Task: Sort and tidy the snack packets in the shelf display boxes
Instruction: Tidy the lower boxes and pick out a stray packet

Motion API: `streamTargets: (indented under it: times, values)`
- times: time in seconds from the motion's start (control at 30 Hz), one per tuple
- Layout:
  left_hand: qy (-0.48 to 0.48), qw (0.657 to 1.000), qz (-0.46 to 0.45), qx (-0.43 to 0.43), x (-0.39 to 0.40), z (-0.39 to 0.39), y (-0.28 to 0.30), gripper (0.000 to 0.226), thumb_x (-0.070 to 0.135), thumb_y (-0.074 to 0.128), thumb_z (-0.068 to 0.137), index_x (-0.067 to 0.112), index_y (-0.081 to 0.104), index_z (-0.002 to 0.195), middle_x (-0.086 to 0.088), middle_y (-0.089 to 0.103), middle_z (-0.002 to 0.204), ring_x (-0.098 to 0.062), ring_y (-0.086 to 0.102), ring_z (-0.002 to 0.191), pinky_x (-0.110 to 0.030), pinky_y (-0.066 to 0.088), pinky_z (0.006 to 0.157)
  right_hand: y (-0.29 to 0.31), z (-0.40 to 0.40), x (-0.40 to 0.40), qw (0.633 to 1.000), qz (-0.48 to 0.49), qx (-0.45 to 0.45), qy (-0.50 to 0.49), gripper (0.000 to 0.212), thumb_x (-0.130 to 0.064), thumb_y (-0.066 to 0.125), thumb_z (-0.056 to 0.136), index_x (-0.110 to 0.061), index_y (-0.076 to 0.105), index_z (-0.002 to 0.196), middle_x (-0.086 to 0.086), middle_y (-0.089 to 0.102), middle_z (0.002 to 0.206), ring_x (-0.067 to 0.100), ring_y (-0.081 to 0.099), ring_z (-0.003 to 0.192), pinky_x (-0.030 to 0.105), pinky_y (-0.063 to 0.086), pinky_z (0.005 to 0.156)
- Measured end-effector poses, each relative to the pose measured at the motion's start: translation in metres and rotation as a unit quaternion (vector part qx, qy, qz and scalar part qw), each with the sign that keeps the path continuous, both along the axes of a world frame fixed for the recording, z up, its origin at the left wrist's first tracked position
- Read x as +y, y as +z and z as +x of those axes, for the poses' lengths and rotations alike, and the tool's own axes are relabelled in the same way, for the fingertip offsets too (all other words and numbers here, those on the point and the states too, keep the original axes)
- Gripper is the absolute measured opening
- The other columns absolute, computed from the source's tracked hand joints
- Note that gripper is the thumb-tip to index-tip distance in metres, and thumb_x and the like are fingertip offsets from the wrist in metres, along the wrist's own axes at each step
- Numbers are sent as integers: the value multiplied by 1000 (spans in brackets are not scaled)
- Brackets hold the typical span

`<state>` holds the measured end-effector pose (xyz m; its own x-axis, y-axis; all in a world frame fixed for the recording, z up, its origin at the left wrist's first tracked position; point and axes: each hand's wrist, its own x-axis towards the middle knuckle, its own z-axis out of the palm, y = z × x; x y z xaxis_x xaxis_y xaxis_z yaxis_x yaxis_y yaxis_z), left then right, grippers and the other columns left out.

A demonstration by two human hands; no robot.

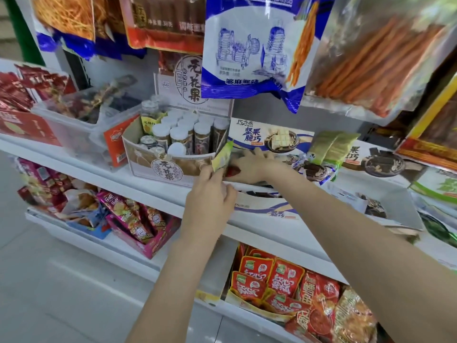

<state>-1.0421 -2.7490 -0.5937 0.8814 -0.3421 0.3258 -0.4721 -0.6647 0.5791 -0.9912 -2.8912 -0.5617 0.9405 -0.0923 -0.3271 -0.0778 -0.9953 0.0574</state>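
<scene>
Middle shelf (158,191), two bare arms reaching in from the near right. We note the left hand (210,191) raised in front of the shelf edge, its thumb and fingers pinching the lower end of a yellow-green packet (221,157). The packet stands tilted above that grip, its top leaning toward the right wall of the jar box (158,167) (a cardboard display holding white-capped jars). Packet and box look touching or nearly so; we cannot tell which.

The right hand (249,167) lies just right of the packet, reaching into the white-and-blue display box (267,137), fingers curled round a small dark red packet (232,171). That red packet sits low at the box's left end, just below the yellow-green one, partly hidden by the left hand.

Farther right in the same box: two green packets (329,147) propped up, and dark brown packets (316,169) beneath them.

Lower shelf, near right: red pouches (272,278) in a tray. Lower left: a pink box (153,243) of bright packets. Above, large hanging bags (249,43) overlap the shelf's far side.
</scene>
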Motion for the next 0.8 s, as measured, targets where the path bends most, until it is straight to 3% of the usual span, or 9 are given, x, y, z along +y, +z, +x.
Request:
streamTargets:
  times: [0.23,0.3,0.37,0.43,0.6,0.67,0.73,0.8]
  values:
    - [9,1000,-1,22,-1,-2,5,41,28,45,94,10,47,131,-4,41,123,-25,54,98,-28,32,70,-10,-22,2,978,71,-195,-20,58,-62,54,78,-21,51,119,10,46,120,33,41,116,42,29,96]
    - [11,1000,-2,25,-1,-2,6,40,28,45,94,11,48,131,-3,41,122,-25,55,96,-27,30,67,-11,-23,3,964,106,-243,-30,47,-59,58,75,-17,57,97,7,50,103,27,49,102,39,35,88]
    - [12,1000,-3,28,-1,-3,7,40,29,46,94,12,48,131,-3,41,121,-25,55,94,-27,30,67,-7,-21,2,947,158,-276,-41,33,-48,64,77,-16,53,75,5,52,86,24,53,87,32,39,75]
    - [10,1000,-12,23,0,-2,6,39,31,47,94,13,51,128,-3,42,120,-25,56,91,-27,32,67,1,-18,-2,937,186,-288,-66,23,-32,64,81,-14,57,69,7,57,76,23,54,77,25,35,67]
    - [3,1000,-23,-3,1,-1,1,26,27,50,92,12,61,111,-3,45,118,-25,55,91,-27,36,71,13,-9,-5,955,179,-207,-114,13,-21,67,79,-9,66,75,11,63,81,18,52,77,24,38,56]
    - [2,1000,-25,-11,0,-3,2,29,26,51,92,15,58,118,-3,43,123,-24,53,100,-30,40,76,12,-7,-3,956,175,-195,-134,14,-17,67,79,-4,69,82,14,67,91,20,54,80,25,40,59]
    - [1,999,-32,-23,1,-4,4,40,25,52,91,23,49,130,-2,38,130,-24,44,112,-34,44,85,12,-7,-5,949,189,-203,-152,11,-15,68,78,-6,62,77,15,63,92,24,53,83,25,39,61]
    - [-2,1000,-14,-20,0,-5,5,42,24,51,91,28,47,132,-2,33,134,-24,33,120,-33,42,88,13,-8,-5,938,212,-217,-168,22,-15,70,77,-11,48,74,10,54,89,23,47,83,26,34,57]
